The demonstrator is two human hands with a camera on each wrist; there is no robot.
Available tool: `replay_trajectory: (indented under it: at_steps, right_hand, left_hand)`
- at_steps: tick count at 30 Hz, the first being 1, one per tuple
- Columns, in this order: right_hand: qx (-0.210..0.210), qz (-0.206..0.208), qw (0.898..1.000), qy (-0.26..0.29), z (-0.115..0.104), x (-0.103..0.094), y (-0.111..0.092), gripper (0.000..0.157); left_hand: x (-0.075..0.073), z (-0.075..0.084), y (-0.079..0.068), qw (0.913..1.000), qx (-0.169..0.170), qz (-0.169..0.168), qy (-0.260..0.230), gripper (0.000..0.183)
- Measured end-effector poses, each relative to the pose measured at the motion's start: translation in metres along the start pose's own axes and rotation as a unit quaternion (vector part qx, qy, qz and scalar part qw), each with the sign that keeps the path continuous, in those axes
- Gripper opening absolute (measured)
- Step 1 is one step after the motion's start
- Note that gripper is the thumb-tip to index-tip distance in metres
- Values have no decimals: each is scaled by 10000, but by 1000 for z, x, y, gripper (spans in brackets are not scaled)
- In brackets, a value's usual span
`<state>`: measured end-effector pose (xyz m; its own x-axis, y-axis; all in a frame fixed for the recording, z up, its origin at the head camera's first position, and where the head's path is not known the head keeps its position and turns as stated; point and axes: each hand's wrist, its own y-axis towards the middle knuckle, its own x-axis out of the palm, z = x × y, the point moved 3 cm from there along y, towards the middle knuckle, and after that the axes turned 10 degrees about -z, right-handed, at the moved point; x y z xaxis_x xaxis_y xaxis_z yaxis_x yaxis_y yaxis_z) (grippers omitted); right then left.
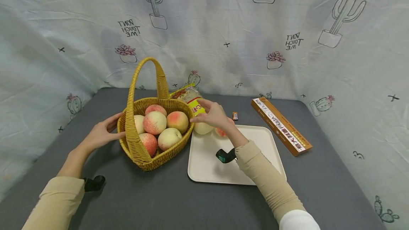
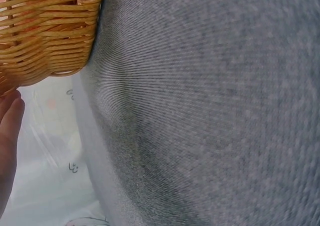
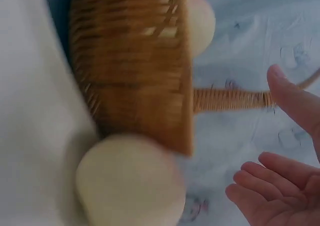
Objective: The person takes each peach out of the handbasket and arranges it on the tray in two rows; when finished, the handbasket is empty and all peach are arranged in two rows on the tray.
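Note:
A yellow wicker basket (image 1: 159, 162) with a tall arched handle (image 1: 131, 98) holds several red-and-cream peaches (image 1: 154, 122). My left hand (image 1: 103, 132) rests against the basket's left side, thumb and fingers spread; in the left wrist view its fingertips meet the basket's lower edge (image 2: 55, 51). Just off the right rim hovers my right hand (image 1: 212, 114), thumb and fingers apart with nothing between them. Below it, one pale peach (image 1: 202, 128) and a redder peach (image 1: 221, 132) lie at the cream tray's back left corner. The right wrist view shows a pale peach (image 3: 130, 181) close by the basket.
The cream tray (image 1: 211, 173) lies right of the basket on the grey table (image 1: 153, 201). Behind the basket lies a yellow-and-clear food bag (image 1: 188, 95). A small orange wrapped sweet (image 1: 235, 116) and a long brown pasta box (image 1: 281, 125) sit beyond the tray. A printed curtain surrounds the table.

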<state>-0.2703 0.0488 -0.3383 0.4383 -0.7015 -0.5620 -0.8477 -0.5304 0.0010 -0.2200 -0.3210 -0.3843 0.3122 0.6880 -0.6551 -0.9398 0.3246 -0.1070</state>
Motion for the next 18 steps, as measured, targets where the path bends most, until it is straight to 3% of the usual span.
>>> replay_trajectory:
  at_steps: [5,10,14,18]
  right_hand:
    - [-252,-740,9952,-587,-30,32,23,80]
    - [-386,-1424,9817,-1207,-50,58,47,80]
    - [-285,-1813,9763,-1142,-61,73,62,80]
    - [6,-1905,9721,-1368,-66,86,70,84]
  left_hand:
    - [-1,0,0,10000,-26,12,-26,92]
    - [-1,-1,0,10000,41,-23,-59,90]
    - [-1,-2,-1,10000,64,-29,-59,90]
    - [-1,-2,-1,10000,56,-31,-61,90]
